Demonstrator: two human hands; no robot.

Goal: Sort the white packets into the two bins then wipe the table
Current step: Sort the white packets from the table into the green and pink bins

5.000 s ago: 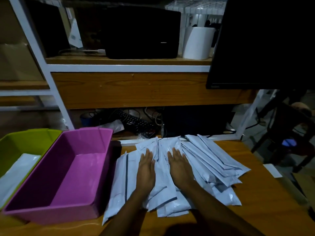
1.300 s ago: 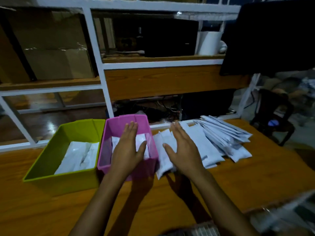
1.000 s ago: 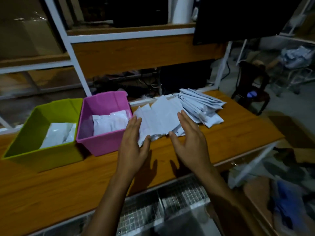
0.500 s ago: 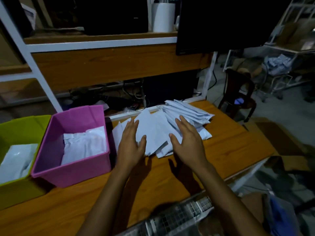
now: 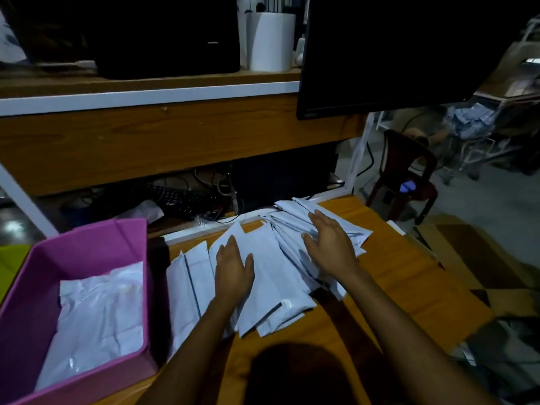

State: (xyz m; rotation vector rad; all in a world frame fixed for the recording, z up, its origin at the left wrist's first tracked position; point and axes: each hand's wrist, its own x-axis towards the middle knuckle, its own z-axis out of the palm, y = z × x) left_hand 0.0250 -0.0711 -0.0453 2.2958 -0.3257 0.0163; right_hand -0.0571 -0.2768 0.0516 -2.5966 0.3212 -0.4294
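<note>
From the head camera, the white packets (image 5: pixel 271 276) lie in a loose, overlapping fan on the wooden table (image 5: pixel 409 282), just right of the pink bin (image 5: pixel 87 238). They are flat, slim, glossy plastic pouches, some with a dark stripe along one edge. More crumpled white packets (image 5: pixel 102 311) lie on the floor of the pink bin. A sliver of the green bin (image 5: pixel 11 258) shows to its left (its contents are out of view). The left hand (image 5: pixel 233 268) lies flat on the part of the pile nearest the pink bin, fingers straight and close together, thumb out. The right hand (image 5: pixel 330 247) is over the part farther from the bin, fingers straight and together, thumb apart; whether it presses down cannot be told.
</note>
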